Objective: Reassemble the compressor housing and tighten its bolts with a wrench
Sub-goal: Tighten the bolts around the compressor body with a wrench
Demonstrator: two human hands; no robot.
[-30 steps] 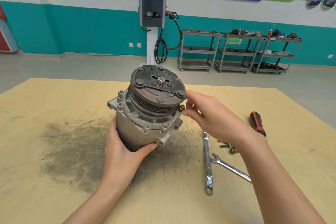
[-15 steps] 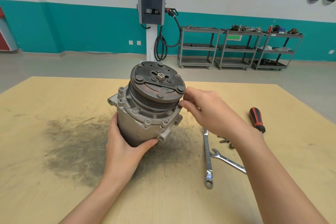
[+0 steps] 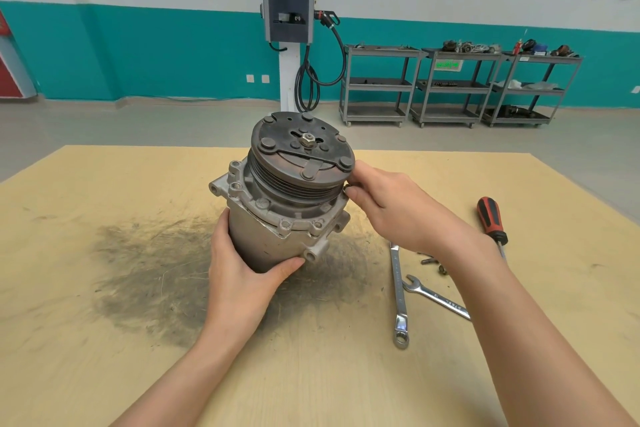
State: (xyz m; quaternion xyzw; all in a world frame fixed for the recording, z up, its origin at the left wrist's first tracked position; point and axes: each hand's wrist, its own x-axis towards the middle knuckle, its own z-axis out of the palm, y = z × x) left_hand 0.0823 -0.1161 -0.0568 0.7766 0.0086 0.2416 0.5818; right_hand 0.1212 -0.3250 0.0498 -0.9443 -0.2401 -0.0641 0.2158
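The silver compressor [image 3: 277,218] stands tilted on the wooden table [image 3: 104,357], its dark pulley and clutch plate [image 3: 303,147] facing up toward me. My left hand [image 3: 242,274] grips the lower housing body from the near side. My right hand [image 3: 398,211] is at the right flange under the pulley rim, its fingertips pinching a small bolt [image 3: 348,188] that is mostly hidden. Two wrenches lie to the right: a long combination wrench [image 3: 398,291] and a shorter open-ended one [image 3: 436,298]. Loose bolts [image 3: 433,262] lie beside them, partly behind my right forearm.
A red-and-black screwdriver [image 3: 491,220] lies at the right of the table. A dark grease smear [image 3: 149,274] covers the table's middle left. Beyond the table stand a charging post [image 3: 289,45] and grey shelf carts [image 3: 450,87].
The compressor has been tilted and lifted slightly. My right hand has pressed closer in under the pulley rim, so the bolt head that showed earlier is now nearly covered.
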